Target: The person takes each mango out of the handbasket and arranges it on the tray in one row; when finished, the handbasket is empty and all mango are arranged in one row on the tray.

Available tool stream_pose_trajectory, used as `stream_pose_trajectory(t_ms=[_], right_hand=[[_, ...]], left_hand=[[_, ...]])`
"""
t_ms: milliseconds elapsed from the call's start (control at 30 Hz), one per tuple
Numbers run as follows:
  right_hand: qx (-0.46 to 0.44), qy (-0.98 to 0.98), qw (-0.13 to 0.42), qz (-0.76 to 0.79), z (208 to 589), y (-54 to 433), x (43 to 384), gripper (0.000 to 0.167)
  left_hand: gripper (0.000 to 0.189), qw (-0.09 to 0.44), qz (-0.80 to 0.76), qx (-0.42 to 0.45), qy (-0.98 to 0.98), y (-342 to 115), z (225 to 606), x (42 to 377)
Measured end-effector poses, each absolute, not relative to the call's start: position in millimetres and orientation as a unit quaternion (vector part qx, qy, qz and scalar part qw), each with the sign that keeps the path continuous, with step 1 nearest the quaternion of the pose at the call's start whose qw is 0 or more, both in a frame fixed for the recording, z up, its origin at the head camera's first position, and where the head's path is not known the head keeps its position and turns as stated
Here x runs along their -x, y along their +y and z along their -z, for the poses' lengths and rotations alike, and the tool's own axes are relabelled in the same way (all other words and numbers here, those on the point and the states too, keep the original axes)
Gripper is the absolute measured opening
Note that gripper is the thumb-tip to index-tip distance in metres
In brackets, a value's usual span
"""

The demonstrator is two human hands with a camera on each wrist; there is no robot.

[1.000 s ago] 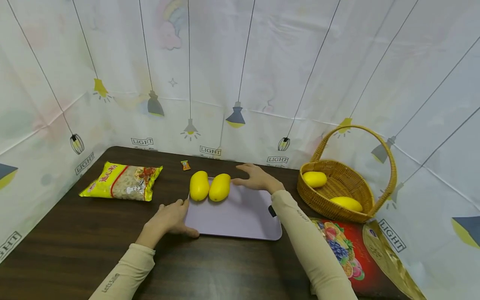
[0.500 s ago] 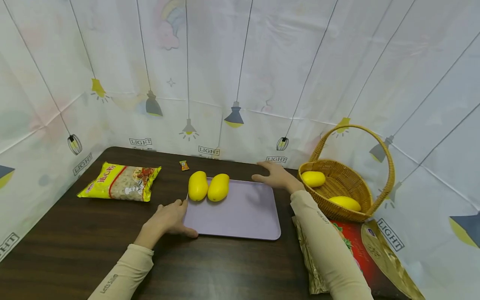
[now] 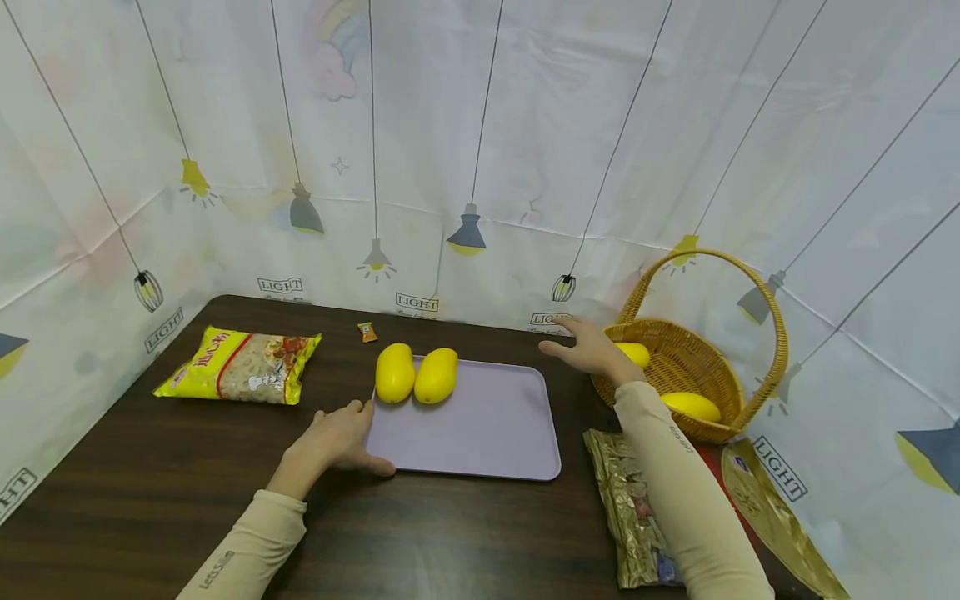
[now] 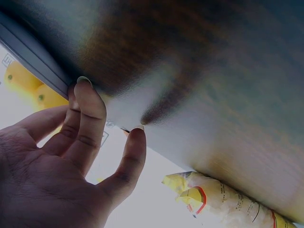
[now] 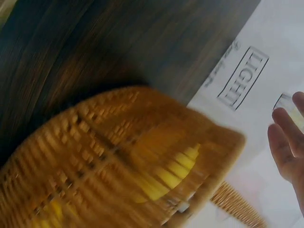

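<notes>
Two yellow mangoes (image 3: 395, 373) lie side by side in the far left corner of a lilac tray (image 3: 495, 425). My left hand (image 3: 337, 437) is at the tray's left edge, fingers spread and loosely bent; whether it touches the rim is hard to tell. In the left wrist view, nothing lies between thumb and fingers of the left hand (image 4: 71, 156). Holding nothing, my right hand (image 3: 592, 348) hovers beside the wicker basket (image 3: 682, 354), its fingers apart. Inside are two more mangoes (image 3: 692, 407), one partly hidden by that hand. Motion blurs the basket (image 5: 104, 147) in the right wrist view.
A yellow food bag (image 3: 247, 365) lies on the left of the dark wooden table (image 3: 187, 492). Behind the tray is a small orange packet (image 3: 367, 332). Gold and red packaging (image 3: 626, 508) lies below my right forearm. The basket's tall handle (image 3: 780, 333) arches upward.
My right hand has moved right, from above the tray by the mangoes to the basket's left side. My left hand has stayed at the tray's edge.
</notes>
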State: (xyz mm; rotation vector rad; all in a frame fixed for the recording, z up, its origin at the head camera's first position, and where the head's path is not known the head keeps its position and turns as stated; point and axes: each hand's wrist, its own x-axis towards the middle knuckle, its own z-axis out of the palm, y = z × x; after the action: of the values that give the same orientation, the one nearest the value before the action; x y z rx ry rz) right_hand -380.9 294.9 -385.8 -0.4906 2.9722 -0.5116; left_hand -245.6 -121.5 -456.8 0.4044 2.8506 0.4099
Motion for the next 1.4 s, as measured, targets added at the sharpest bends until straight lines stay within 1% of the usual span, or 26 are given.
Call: stream_pose_trajectory(t_ms=[267, 400, 600, 867, 1100, 1400], right_hand=[[0.12, 0.984, 0.006, 0.135, 389.0, 327.5, 376.7, 0.079], [0.097, 0.986, -0.001, 0.137, 388.0, 342.0, 373.3, 0.082], [0.069, 0.987, 0.007, 0.147, 387.3, 356.9, 370.8, 0.085], [0.035, 0.988, 0.02, 0.146, 398.4, 373.6, 375.3, 0.086], [0.027, 0.989, 0.023, 0.142, 404.4, 384.5, 376.7, 0.086], [0.018, 0.988, 0.045, 0.146, 406.1, 397.9, 373.3, 0.088]], left_hand=[[0.117, 0.113, -0.139, -0.137, 0.974, -121.4, 458.2, 245.7], [0.117, 0.113, -0.138, -0.136, 0.975, -121.5, 457.7, 245.8], [0.118, 0.113, -0.135, -0.138, 0.975, -122.4, 457.7, 245.1], [0.119, 0.11, -0.142, -0.138, 0.974, -122.5, 458.6, 244.8], [0.118, 0.11, -0.145, -0.139, 0.973, -122.4, 459.7, 245.8], [0.118, 0.112, -0.141, -0.139, 0.974, -123.0, 457.9, 244.9]])
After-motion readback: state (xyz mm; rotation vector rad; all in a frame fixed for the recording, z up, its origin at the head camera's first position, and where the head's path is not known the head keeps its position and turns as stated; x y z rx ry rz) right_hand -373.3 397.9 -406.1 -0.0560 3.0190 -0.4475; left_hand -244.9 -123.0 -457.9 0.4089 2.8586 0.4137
